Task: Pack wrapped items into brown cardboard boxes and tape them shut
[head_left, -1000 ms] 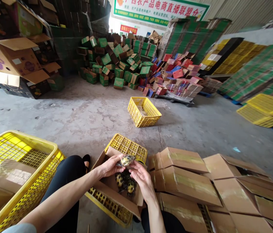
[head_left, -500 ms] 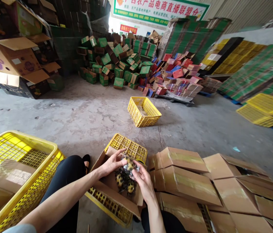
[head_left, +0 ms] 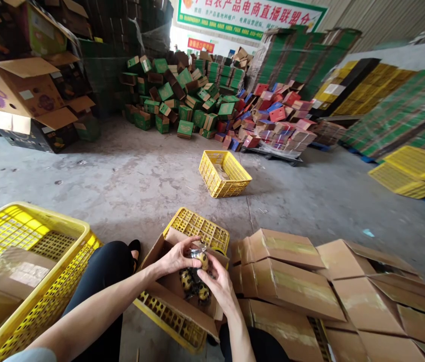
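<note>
Between my two hands is a yellow, dark-spotted round piece in clear plastic wrap (head_left: 201,258); its exact kind I cannot make out. My left hand (head_left: 177,257) grips it from the left, thumb across the front and fingers behind. From the right, my right hand (head_left: 218,281) pinches its lower side. Both hands are over an open cardboard box (head_left: 170,296). Inside the box lie several similar wrapped yellow-and-dark pieces (head_left: 187,282), partly hidden by my hands. The box rests on an upturned yellow plastic crate (head_left: 200,226).
Taped cardboard boxes (head_left: 295,281) are stacked at my right. A large yellow crate (head_left: 80,236) holding a cardboard box (head_left: 19,274) stands at my left. Ahead on the floor is another yellow crate (head_left: 224,176). Green boxes (head_left: 185,128) and red boxes (head_left: 277,113) lie heaped beyond.
My hands have drawn closer around the wrapped piece. Its plastic is gathered tighter, and my left fingers have curled in from a more stretched position.
</note>
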{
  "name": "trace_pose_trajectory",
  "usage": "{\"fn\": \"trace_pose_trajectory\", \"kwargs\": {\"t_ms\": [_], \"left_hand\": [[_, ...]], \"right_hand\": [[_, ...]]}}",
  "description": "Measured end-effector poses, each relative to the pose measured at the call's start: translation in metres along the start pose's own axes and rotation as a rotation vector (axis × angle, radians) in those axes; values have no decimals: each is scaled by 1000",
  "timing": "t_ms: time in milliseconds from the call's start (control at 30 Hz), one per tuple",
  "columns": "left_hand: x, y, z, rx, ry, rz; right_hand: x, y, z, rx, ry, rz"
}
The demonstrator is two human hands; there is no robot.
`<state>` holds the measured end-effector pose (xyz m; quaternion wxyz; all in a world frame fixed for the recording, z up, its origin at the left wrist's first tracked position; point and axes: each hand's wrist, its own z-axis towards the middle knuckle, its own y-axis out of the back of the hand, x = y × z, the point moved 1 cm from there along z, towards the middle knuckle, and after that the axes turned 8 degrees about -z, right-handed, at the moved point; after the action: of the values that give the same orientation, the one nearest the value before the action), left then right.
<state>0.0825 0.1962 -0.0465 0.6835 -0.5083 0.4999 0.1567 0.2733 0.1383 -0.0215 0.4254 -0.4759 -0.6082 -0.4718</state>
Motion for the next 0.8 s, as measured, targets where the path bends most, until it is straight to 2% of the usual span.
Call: {"fn": "trace_pose_trajectory", "kwargs": {"t_ms": [100, 267, 500, 633, 733, 800], "left_hand": [[-2, -2, -2, -31, 19, -15], [2, 5, 2, -205, 105, -71], [19, 26, 8, -269, 181, -10], [26, 41, 5, -182, 210, 249], [30, 51, 1, -238, 196, 541], [32, 55, -3, -282, 196, 626]], "right_hand": [[-8, -1, 2, -18, -8, 25], [-8, 2, 1, -92, 20, 3], [-3, 7, 0, -154, 105, -51], [-11, 9, 2, -155, 121, -91], [-15, 7, 1, -132, 79, -37], [-15, 4, 1, -121, 44, 9]]}}
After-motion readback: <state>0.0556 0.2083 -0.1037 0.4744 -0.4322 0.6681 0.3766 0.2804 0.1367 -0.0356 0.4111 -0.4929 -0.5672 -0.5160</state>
